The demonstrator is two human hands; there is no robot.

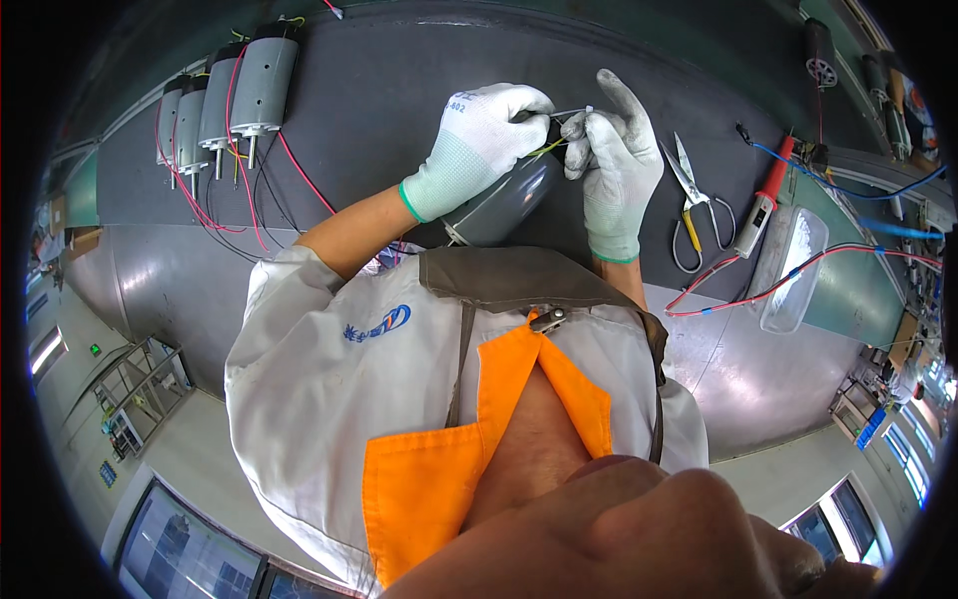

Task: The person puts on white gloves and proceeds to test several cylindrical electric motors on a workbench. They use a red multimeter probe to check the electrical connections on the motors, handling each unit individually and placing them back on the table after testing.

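Observation:
Both of my hands wear whitish knit gloves with green cuffs. My left hand [489, 135] is closed, its thumb and finger pinching one end of a thin pale cable tie [569, 112]. At the tie's small head, my right hand [619, 165] pinches with thumb and bent fingers, while its index finger points up. A yellow-green wire [548, 149] runs between the hands. Just below them a grey cylindrical motor [504, 205] lies on the dark mat, partly hidden by my left forearm and apron. The fingers hide where the tie passes around the wires.
Several grey motors [264, 80] with red and black leads stand at the left. To the right lie scissors [689, 190] with a yellow-wrapped handle, a red-and-white handheld tool [766, 205] on a red cable, and a clear plastic tray [795, 270]. A blue cable [848, 190] crosses the far right.

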